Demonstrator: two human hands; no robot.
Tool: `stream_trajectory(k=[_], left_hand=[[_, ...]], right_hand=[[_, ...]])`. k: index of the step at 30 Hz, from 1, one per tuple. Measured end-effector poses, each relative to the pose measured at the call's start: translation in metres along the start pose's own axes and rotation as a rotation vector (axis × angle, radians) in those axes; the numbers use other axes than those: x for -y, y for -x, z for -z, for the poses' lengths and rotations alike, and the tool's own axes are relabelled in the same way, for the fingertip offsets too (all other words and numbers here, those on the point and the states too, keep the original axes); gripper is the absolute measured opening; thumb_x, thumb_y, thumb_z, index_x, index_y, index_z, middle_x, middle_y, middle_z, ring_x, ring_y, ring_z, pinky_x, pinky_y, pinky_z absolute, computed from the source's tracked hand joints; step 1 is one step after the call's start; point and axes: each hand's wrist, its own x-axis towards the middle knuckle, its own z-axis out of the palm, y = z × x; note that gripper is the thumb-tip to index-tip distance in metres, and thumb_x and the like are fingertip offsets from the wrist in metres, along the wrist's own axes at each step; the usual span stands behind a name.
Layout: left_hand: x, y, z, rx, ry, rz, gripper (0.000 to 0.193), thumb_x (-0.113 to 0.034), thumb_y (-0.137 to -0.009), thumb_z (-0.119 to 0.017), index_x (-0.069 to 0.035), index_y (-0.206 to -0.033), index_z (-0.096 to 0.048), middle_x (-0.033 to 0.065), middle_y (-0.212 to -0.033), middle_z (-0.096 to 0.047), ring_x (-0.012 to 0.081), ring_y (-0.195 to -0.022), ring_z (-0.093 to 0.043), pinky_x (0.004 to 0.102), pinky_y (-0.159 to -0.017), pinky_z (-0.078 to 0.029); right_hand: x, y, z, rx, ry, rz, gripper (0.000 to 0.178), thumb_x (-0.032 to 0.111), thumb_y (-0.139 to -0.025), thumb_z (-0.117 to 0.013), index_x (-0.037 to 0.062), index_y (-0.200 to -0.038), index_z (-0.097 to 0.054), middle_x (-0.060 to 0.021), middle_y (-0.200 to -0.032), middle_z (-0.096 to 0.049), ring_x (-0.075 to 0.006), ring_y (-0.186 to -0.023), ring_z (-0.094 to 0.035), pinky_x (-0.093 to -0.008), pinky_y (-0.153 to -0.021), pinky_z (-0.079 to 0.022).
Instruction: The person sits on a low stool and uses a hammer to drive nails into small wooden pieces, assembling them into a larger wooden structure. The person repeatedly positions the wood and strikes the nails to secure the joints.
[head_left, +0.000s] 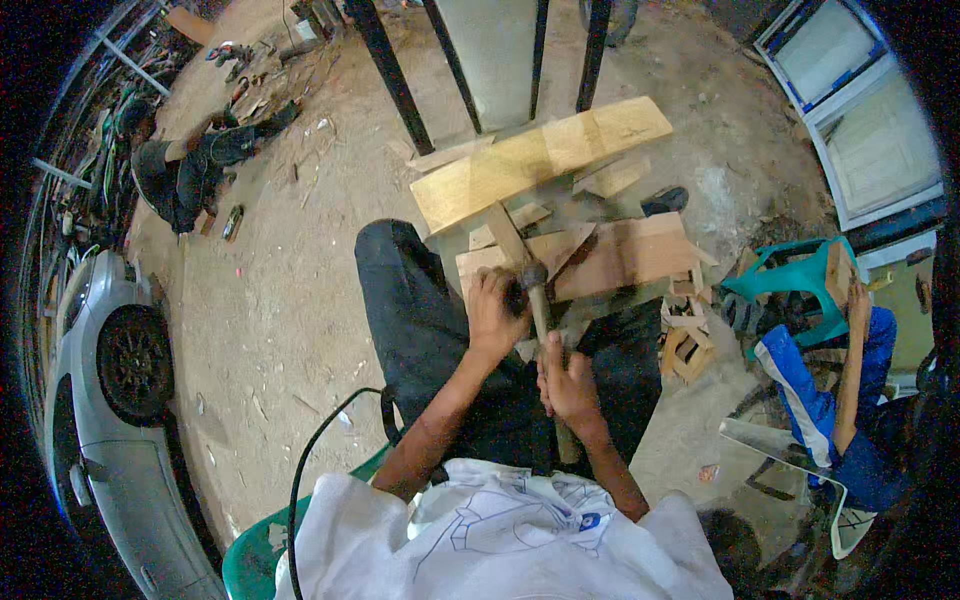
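My right hand (571, 388) is wrapped round the wooden handle of a hammer (543, 318), which lies lengthwise above my lap. Next to the dark hammer head, my left hand (494, 318) has its fingers curled; what they grip is hidden and blurred. A narrow wood strip (508, 234) points away from the hammer head toward a thick yellowish beam (545, 160). Under and beyond my hands lies a flat pinkish board (640, 250) with a dark slanting edge across it.
Wood offcuts (687, 345) are heaped right of my knee. Another person (870, 440) sits at the right by a green plastic stool (800, 280). A silver car (120, 400) stands at the left. White framed panels (860, 130) lean far right. A black cable (308, 450) curves past my left side.
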Motion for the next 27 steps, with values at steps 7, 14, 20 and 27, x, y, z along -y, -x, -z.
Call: stream_trajectory(k=[7,14,20,27], left_hand=[[-0.002,-0.004,0.000,-0.015,-0.050,-0.073,0.040,-0.007,-0.062,-0.072,-0.002,-0.100,-0.058,0.0129,-0.099,-0.058,0.0342,-0.098,-0.050,0.0424,-0.085,-0.043],[-0.006,0.001,0.003,-0.019,-0.034,0.035,0.040,-0.012,-0.062,-0.074,-0.003,-0.098,-0.060,0.0130,-0.098,-0.059,0.0338,-0.098,-0.050,0.0408,-0.086,-0.043],[0.004,-0.002,-0.002,0.020,-0.017,0.002,0.039,-0.012,-0.065,-0.074,-0.004,-0.100,-0.060,0.0114,-0.100,-0.059,0.0343,-0.101,-0.049,0.0427,-0.088,-0.042],[-0.001,-0.004,0.006,0.062,0.018,0.013,0.038,-0.011,-0.066,-0.073,-0.004,-0.102,-0.061,0.0126,-0.101,-0.059,0.0337,-0.102,-0.049,0.0436,-0.089,-0.042]], right_hand=[[0.011,-0.008,-0.004,-0.131,0.028,0.067,0.056,0.050,-0.097,-0.037,0.0045,-0.069,-0.052,-0.0033,-0.050,-0.046,-0.0130,-0.036,-0.044,-0.0294,-0.035,-0.037],[0.032,0.011,0.009,-0.019,0.020,0.096,0.058,0.051,-0.098,-0.034,0.0046,-0.069,-0.052,-0.0037,-0.050,-0.048,-0.0135,-0.037,-0.046,-0.0298,-0.035,-0.037],[-0.015,-0.013,-0.006,-0.088,0.154,0.063,0.059,0.054,-0.098,-0.031,0.0043,-0.071,-0.051,-0.0031,-0.051,-0.046,-0.0119,-0.036,-0.044,-0.0290,-0.035,-0.037],[0.051,0.004,0.017,0.028,-0.115,-0.138,0.059,0.057,-0.096,-0.031,0.0041,-0.078,-0.051,-0.0025,-0.052,-0.046,-0.0117,-0.036,-0.045,-0.0258,-0.034,-0.037]])
